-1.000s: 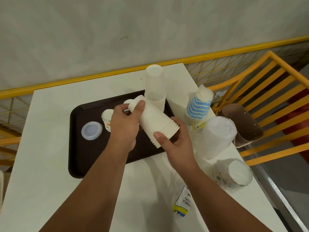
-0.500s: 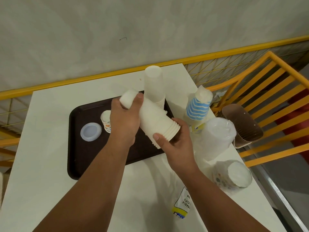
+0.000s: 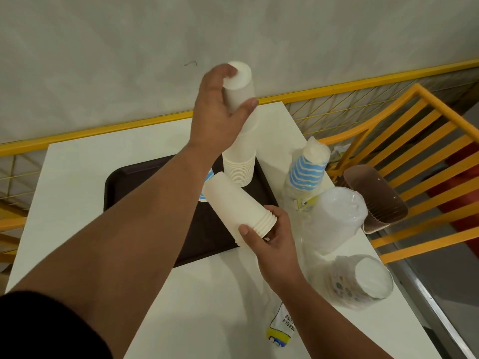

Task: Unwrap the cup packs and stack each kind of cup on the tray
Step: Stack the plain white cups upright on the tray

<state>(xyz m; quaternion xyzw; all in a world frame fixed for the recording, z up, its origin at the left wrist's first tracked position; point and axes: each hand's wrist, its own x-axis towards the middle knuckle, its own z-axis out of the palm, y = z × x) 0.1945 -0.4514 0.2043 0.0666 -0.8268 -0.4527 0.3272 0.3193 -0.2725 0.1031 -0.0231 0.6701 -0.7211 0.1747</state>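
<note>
Comparing with half a second ago: left hand (image 3: 217, 110) has split one white paper cup (image 3: 239, 85) off the nested bundle and lifted it up over the tall stack (image 3: 241, 156) standing on the brown tray (image 3: 121, 182)
Meaning: judged mid-transfer; cup not yet seated on stack
Left grip: fingers and thumb curled round the inverted cup, arm stretched forward and raised
Right grip: right hand (image 3: 272, 237) pinching the rim end of the remaining bundle (image 3: 236, 203), tilted above the tray edge
Tabletop: wrapped packs (image 3: 309, 169) wait to the right
</note>
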